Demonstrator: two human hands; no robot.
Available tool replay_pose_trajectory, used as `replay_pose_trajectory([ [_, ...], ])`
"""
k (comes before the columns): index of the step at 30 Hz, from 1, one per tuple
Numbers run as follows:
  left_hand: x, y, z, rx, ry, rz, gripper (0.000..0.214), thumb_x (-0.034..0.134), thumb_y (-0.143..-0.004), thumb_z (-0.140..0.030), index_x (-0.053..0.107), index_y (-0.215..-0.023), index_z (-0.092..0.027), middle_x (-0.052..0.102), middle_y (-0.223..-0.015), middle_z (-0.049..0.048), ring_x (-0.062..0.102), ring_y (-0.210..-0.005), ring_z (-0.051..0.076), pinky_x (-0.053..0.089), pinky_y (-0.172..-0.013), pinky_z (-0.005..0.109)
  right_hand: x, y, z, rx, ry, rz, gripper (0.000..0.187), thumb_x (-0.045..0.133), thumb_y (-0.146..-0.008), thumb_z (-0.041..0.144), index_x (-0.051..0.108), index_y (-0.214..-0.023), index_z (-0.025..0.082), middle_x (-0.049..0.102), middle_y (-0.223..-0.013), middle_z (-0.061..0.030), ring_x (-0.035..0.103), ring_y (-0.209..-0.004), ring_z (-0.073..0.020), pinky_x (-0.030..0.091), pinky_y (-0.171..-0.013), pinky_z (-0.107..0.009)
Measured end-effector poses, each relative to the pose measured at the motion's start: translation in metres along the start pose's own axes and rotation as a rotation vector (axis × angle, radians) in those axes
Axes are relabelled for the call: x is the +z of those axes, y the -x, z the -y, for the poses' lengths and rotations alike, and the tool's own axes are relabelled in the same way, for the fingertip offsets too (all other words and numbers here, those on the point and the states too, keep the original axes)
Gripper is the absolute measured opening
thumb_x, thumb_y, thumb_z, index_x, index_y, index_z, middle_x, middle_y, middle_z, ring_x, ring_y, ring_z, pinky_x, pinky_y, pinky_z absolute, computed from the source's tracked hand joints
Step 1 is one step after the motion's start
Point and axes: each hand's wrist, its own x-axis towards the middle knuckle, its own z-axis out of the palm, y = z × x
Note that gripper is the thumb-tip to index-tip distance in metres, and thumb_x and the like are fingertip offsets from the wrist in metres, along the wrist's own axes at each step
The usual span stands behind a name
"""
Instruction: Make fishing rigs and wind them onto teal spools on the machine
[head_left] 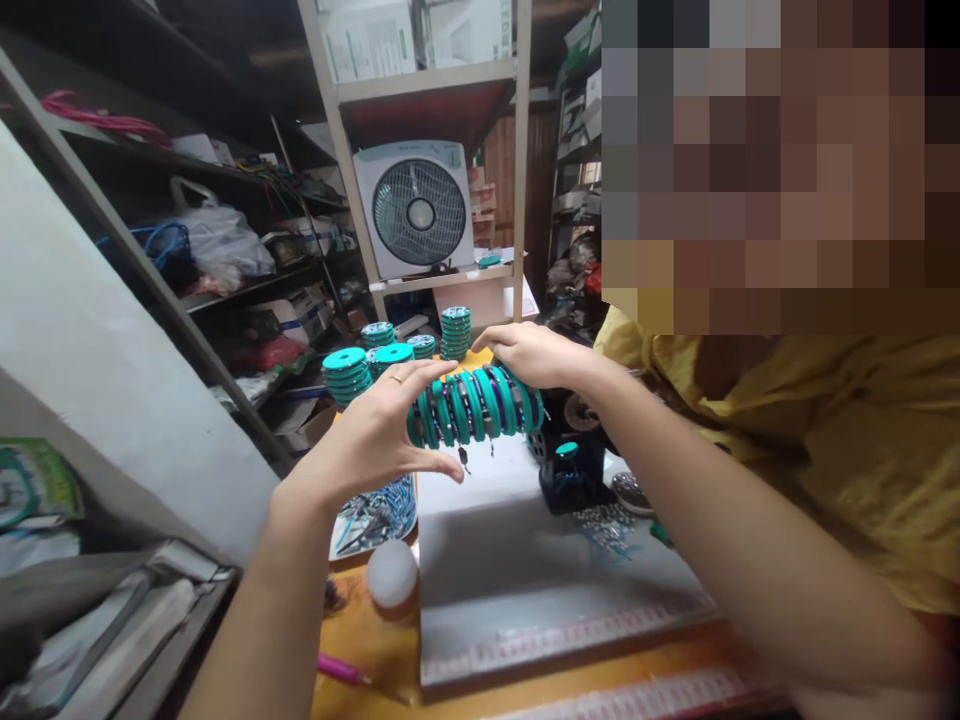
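Note:
Between my hands, above the grey-white board [487,590], lies a sideways stack of turquoise discs [476,405] with dark parts and small wire ends between them. My left hand [379,425] grips its left end, fingers over the top and thumb below. Over the right end, my right hand [529,355] is closed from above, its fingertips partly hidden behind the discs. Similar upright disc stacks [346,378] stand behind my left hand, with another disc stack [455,335] farther back. To the right of the held stack is a black machine [574,475] with a turquoise disc on its front.
A tray [411,530] of small blue and metal parts sits left of the board, near a round white object [391,573] and a pink-handled tool [341,668]. Loose metal bits [607,525] lie by the machine. A person in a yellow top [810,450] is close at right.

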Motion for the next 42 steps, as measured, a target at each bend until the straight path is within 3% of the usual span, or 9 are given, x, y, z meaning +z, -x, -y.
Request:
replay_pose_trajectory([
  [4, -0.001, 0.002, 0.011, 0.022, 0.12, -0.038, 0.096, 0.086, -0.062, -0.044, 0.036, -0.143, -0.033, 0.035, -0.149, 0.0075, 0.032, -0.142, 0.026, 0.03, -0.118, 0.042, 0.0, -0.005, -0.004, -0.016, -0.014, 0.037, 0.039, 0.039, -0.093, 0.022, 0.069, -0.118, 0.022, 0.066, -0.127, -0.0058, 0.06, -0.117, -0.0264, 0.043, -0.101, -0.036],
  [8, -0.007, 0.007, 0.022, -0.099, 0.251, -0.006, 0.09, 0.085, -0.065, -0.041, 0.037, -0.142, -0.031, 0.04, -0.146, 0.0081, 0.039, -0.138, 0.028, 0.039, -0.114, 0.045, 0.001, -0.004, -0.005, -0.021, -0.042, 0.028, 0.039, 0.039, -0.093, 0.021, 0.07, -0.116, 0.023, 0.066, -0.127, -0.0054, 0.061, -0.116, -0.0266, 0.044, -0.099, -0.037],
  [15, -0.009, 0.012, 0.034, -0.114, 0.319, 0.02, 0.071, 0.082, -0.07, -0.034, 0.048, -0.132, -0.024, 0.044, -0.143, 0.0113, 0.034, -0.142, 0.03, 0.03, -0.119, 0.049, 0.005, 0.006, -0.001, -0.004, -0.099, -0.135, 0.037, 0.034, -0.097, 0.018, 0.067, -0.115, 0.017, 0.069, -0.116, -0.0086, 0.064, -0.105, -0.0214, 0.046, -0.093, -0.032],
  [20, -0.007, 0.011, 0.045, -0.133, 0.437, -0.009, 0.057, 0.083, -0.068, -0.027, 0.055, -0.118, -0.024, 0.047, -0.137, 0.01, 0.035, -0.142, 0.03, 0.03, -0.118, 0.05, 0.002, 0.065, 0.018, -0.129, -0.171, -0.571, 0.03, 0.041, -0.098, 0.02, 0.054, -0.125, 0.016, 0.065, -0.117, -0.01, 0.063, -0.101, -0.0204, 0.046, -0.088, -0.032],
  [22, -0.006, 0.011, 0.048, -0.135, 0.456, -0.018, 0.056, 0.083, -0.067, -0.025, 0.056, -0.116, -0.025, 0.044, -0.141, 0.0093, 0.034, -0.143, 0.029, 0.029, -0.118, 0.05, 0.004, 0.105, 0.02, -0.129, -0.23, -0.602, 0.024, 0.043, -0.099, 0.02, 0.056, -0.12, 0.021, 0.065, -0.115, -0.0067, 0.063, -0.098, -0.0191, 0.047, -0.085, -0.032],
  [25, -0.006, 0.011, 0.045, -0.152, 0.423, -0.02, 0.054, 0.082, -0.067, -0.025, 0.056, -0.115, -0.025, 0.041, -0.147, 0.0096, 0.033, -0.143, 0.029, 0.031, -0.116, 0.049, 0.018, 0.164, 0.006, 0.005, -0.176, -0.478, 0.011, 0.048, -0.097, 0.021, 0.059, -0.1, 0.022, 0.065, -0.095, -0.0041, 0.061, -0.086, -0.0181, 0.047, -0.077, -0.031],
  [27, -0.008, 0.011, 0.041, -0.228, 0.408, 0.017, 0.055, 0.08, -0.069, -0.027, 0.055, -0.118, -0.025, 0.048, -0.141, 0.0097, 0.044, -0.136, 0.029, 0.04, -0.109, 0.049, 0.037, 0.193, -0.012, 0.094, -0.057, -0.313, 0.01, 0.05, -0.096, 0.022, 0.06, -0.097, 0.022, 0.061, -0.095, -0.0057, 0.059, -0.09, -0.0209, 0.047, -0.078, -0.035],
  [32, -0.011, 0.013, 0.032, -0.397, 0.567, 0.106, 0.06, 0.078, -0.072, -0.027, 0.048, -0.124, -0.027, 0.068, -0.109, 0.0048, 0.066, -0.103, 0.024, 0.057, -0.084, 0.043, 0.083, 0.217, -0.042, 0.217, 0.02, -0.045, 0.014, 0.05, -0.095, 0.021, 0.064, -0.093, 0.021, 0.056, -0.093, -0.0082, 0.056, -0.096, -0.0257, 0.047, -0.084, -0.042],
  [42, -0.016, 0.02, 0.036, -0.321, 0.558, 0.154, 0.061, 0.075, -0.076, -0.022, 0.048, -0.129, -0.031, 0.06, -0.125, 0.0065, 0.062, -0.113, 0.025, 0.058, -0.087, 0.04, 0.105, 0.208, -0.039, 0.177, 0.129, -0.135, 0.012, 0.056, -0.091, 0.02, 0.068, -0.087, 0.018, 0.058, -0.09, -0.0099, 0.053, -0.094, -0.0277, 0.047, -0.081, -0.044],
])
